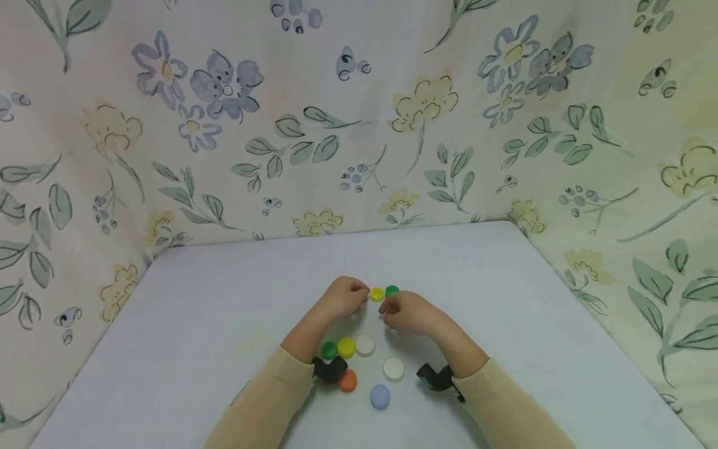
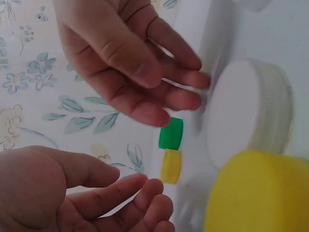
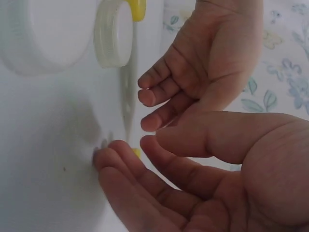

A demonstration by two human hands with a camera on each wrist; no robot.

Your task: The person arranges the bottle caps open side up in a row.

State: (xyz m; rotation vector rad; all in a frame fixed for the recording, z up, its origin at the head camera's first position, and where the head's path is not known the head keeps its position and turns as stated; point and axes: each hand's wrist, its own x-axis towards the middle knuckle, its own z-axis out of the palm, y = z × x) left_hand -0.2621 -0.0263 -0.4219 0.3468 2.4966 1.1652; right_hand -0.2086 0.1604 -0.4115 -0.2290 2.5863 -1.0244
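Observation:
My left hand (image 1: 343,297) hovers by the left side of a small yellow bottle cap (image 1: 377,294), its fingers loosely bent and nothing seen between them. Just right of that cap sits a green cap (image 1: 392,290). My right hand (image 1: 411,313) is close in front of the green cap, thumb and fingers relaxed. In the left wrist view both hands face each other, with the green cap (image 2: 171,133) and yellow cap (image 2: 171,166) beyond the fingertips. The right wrist view shows the right hand (image 3: 203,183) holding nothing; most of the yellow cap (image 3: 137,152) is hidden there.
Nearer on the white table (image 1: 224,330) lie a green cap (image 1: 329,350), a yellow cap (image 1: 346,347), two white caps (image 1: 365,345), an orange cap (image 1: 348,380) and a blue cap (image 1: 380,396). A red piece is partly hidden under the left wrist camera (image 1: 330,369). Floral cloth (image 1: 336,125) stands behind.

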